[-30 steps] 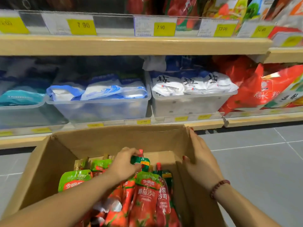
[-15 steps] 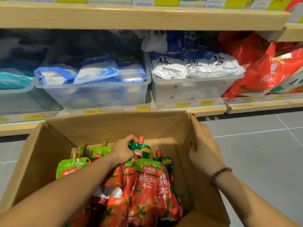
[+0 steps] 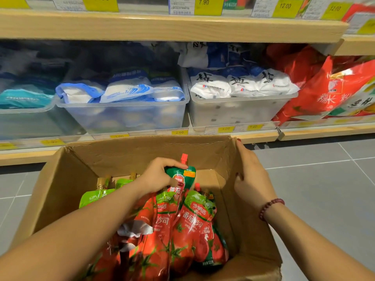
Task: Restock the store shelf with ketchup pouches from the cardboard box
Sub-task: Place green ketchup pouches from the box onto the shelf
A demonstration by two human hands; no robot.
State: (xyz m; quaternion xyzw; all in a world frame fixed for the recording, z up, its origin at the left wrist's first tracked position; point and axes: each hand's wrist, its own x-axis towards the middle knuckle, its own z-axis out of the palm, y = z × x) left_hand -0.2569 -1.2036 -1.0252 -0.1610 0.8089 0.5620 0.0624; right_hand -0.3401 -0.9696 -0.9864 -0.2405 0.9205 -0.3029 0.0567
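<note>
An open cardboard box [image 3: 129,155] sits on the floor before the wooden store shelf [image 3: 172,27]. Inside stand several red and green ketchup pouches [image 3: 192,222] with spouts. My left hand [image 3: 158,175] reaches into the box and grips the green top of one ketchup pouch [image 3: 182,175], whose red cap sticks up above the others. My right hand [image 3: 251,179] holds the box's right wall, thumb inside and fingers along the rim.
Clear plastic bins [image 3: 125,114] of blue and white bags line the low shelf behind the box. Red bags [image 3: 324,92] lie to the right. Yellow price tags [image 3: 209,6] run along the upper shelf edge. Grey tiled floor [image 3: 324,189] spreads to the right.
My left hand has lifted the gripped pouch a little, so its cap and green top stand higher. The view has moved closer to the box. My right hand stays on the box wall.
</note>
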